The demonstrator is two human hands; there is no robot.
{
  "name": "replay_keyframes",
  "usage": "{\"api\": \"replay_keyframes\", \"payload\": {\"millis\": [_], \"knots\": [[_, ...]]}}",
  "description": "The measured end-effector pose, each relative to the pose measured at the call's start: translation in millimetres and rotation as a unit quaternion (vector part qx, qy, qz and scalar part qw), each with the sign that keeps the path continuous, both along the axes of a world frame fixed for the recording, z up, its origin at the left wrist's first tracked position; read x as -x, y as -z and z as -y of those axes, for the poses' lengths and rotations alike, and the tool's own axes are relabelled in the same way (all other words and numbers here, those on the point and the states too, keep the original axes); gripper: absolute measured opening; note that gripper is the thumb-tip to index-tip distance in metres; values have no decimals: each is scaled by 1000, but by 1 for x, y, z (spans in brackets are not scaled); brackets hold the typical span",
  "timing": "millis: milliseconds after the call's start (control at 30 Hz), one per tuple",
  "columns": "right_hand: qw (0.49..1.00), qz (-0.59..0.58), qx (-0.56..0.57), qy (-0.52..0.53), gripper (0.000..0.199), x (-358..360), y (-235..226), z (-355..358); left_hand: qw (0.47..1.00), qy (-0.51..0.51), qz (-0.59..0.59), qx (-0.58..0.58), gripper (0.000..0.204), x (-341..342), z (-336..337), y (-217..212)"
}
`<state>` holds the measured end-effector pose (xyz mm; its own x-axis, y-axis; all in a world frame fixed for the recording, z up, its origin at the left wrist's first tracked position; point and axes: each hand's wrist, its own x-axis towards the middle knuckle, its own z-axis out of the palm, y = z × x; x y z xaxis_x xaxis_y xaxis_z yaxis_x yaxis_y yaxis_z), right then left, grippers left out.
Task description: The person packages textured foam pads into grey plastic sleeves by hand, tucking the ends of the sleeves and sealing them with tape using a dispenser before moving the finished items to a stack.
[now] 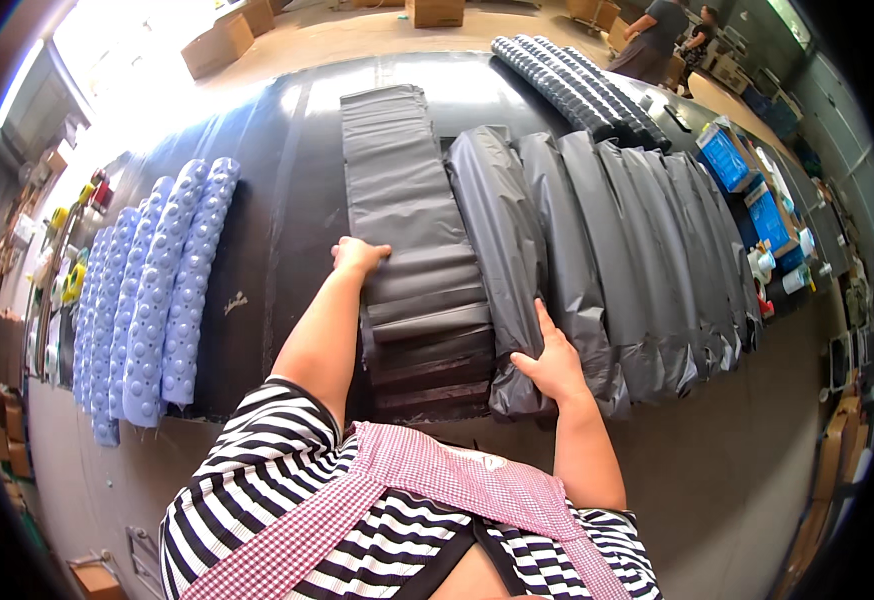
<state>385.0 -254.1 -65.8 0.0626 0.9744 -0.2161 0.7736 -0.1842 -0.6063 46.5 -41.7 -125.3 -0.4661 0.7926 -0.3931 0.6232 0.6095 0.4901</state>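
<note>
Head view, left hand: I see my left hand [359, 254] at frame centre, forearm reaching up from the lower edge, palm down and fingers curled over the left edge of the flat grey mat [407, 240]; it grips that edge.
Head view, right hand: my right hand [553, 365] sits lower right of centre, open and flat, fingers spread, pressing on the nearest grey bagged roll [502, 250].
Flat grey mat: it lies lengthwise up the middle of the dark tabletop [287, 200], its near end folded into stacked pleats just beside my right hand.
Bagged rolls: a row of them lies side by side to the right of the mat, touching one another, running toward the upper right.
Left side: light blue bumpy mats [157, 310] lie well apart from my left hand, with bare tabletop between.
Edges: the near tabletop edge runs just below the pleats, close to my torso.
Open room: bare floor [737, 450] at lower right; blue boxes [747, 190] crowd the far right edge.
</note>
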Motion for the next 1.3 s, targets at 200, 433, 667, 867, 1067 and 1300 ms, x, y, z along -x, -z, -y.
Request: {"api": "replay_keyframes", "payload": {"millis": [200,433,667,867,1067,1300], "knots": [[1000,-11,-14,11,105,-6,3,2,892,-53,444,64,74,-3,-3,-36],[999,-26,-23,39,104,2,3,2,827,42,560,-23,78,14,51,-25],[999,-29,-19,36,105,8,1,1,883,58,447,-133,91,34,86,18],[924,167,-339,61,83,66,-4,-12,881,79,446,-135,94,170,92,-18],[930,-367,-3,-1,79,216,43,-132,872,171,446,-107,102,261,158,-17],[984,-26,-146,100,87,330,112,-252,905,235,340,-102,83,279,242,3]]}}
